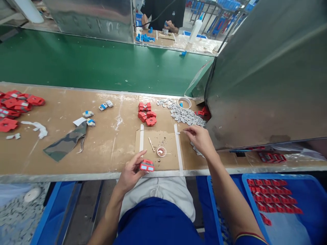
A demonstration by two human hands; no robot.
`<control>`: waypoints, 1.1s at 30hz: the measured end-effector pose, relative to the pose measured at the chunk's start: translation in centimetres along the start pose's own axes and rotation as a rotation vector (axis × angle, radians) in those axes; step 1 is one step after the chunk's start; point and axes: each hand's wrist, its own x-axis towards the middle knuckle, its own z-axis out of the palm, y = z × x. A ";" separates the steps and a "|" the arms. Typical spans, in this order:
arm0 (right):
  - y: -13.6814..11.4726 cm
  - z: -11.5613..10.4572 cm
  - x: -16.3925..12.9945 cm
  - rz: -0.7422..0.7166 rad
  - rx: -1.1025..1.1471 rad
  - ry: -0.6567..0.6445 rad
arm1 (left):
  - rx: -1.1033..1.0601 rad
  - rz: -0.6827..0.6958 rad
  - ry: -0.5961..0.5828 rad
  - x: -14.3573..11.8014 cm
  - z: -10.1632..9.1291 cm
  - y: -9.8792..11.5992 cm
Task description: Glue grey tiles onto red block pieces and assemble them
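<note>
Left hand point(131, 172) clamped on red part point(146, 166), lower centre, above surface point(102, 146) edge. Right hand point(200, 137) pinching small grey piece point(182, 131) beside grey-piece pile point(185, 115), right of centre. Risk: part slipping off edge; glue dish point(161, 151) nearby liable to tipping.

No readable words, brands, numbers or signs anywhere. Faint smeared marks on the metal panel point(94, 20) at top, too blurred to make out as letters. Small pale patches on the red part point(146, 166) held in the left hand point(131, 172), blank as far as can be told.
</note>
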 end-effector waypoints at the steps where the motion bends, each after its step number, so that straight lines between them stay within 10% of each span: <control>1: -1.0 -0.3 -1.3 -0.036 0.117 0.031 | -0.048 -0.023 -0.016 0.0 0.0 0.1; 12: -10.8 5.2 -10.5 0.010 0.836 -0.214 | -0.113 -0.049 -0.056 0.0 -0.2 0.2; 33: -11.4 5.1 -11.4 -0.238 0.370 -0.195 | 0.129 0.081 -0.143 0.2 -0.6 0.7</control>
